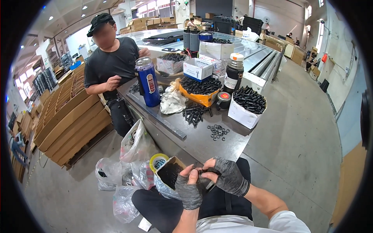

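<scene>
Over my lap, both hands meet: left hand (189,185) and right hand (228,175), both in grey fingerless gloves, fingertips pinched together on a small dark part (203,171). Looks like a bolt or a washer on a bolt, too small to tell. Both hands closed down to a fingertip grip, palms otherwise empty as far as I can see.

Risks from here, my read:
- Part is tiny and held only by fingertips above my thighs. A slip and it likely drops between my legs to the concrete floor (295,128) and rolls off.
- Just left of my left hand, an open box of black fasteners (169,173) sits in a plastic bag, tilted. An elbow or knee bump could tip it out.
- Ahead of my hands, loose washers (218,131) lie near the metal table (194,141) edge, with a scatter of black bolts (195,113) beyond. A sweep of the arm when reaching would send them off.
- Farther ahead-right, white box of bolts (248,105) overhangs the table corner; a nudge may topple it.
- Person in a dark shirt (110,62) stands at the far-left side near a blue flask (148,81); a table jolt from there would shake the loose washers.
</scene>
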Demonstrator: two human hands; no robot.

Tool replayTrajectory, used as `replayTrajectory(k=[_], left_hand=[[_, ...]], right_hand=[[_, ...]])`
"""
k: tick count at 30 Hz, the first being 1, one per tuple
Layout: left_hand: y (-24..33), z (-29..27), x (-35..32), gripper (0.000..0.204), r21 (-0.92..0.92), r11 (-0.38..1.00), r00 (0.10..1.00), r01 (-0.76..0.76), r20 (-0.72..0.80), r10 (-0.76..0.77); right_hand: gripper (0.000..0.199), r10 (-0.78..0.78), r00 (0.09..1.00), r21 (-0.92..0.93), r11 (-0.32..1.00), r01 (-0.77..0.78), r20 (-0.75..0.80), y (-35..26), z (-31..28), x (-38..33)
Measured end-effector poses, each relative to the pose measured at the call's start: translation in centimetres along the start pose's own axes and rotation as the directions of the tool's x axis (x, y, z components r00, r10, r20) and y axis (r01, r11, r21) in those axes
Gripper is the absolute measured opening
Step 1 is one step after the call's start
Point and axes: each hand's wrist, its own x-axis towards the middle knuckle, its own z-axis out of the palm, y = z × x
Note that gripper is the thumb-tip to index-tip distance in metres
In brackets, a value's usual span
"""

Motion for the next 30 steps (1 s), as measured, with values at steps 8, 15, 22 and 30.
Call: replayTrajectory(k=[8,15,22,30], left_hand=[[-0.2,-0.7,0.3,0.024,-0.231,0.937,0.963,0.264,0.001,-0.271],[-0.5,-0.9,0.4,0.024,-0.224,0.955,0.981,0.194,0.021,-0.194],[-0.3,-1.6,0.3,0.024,-0.215,0.958,0.981,0.188,0.004,-0.191],[-0.8,-1.1,0.1,0.025,-0.144,0.976,0.986,0.162,-0.02,-0.167]], right_hand=[[0.018,-0.251,0.966,-0.384,0.887,0.254,0.059,2.6,-3.1,1.8],[0.021,-0.069,0.997,-0.735,0.674,0.075,0.039,5.9,-4.7,3.5],[0.025,-0.186,0.981,-0.69,0.704,0.167,0.049,3.3,-3.9,0.4],[0.033,-0.139,0.984,-0.616,0.767,0.178,0.111,0.1,-2.1,-3.4]])
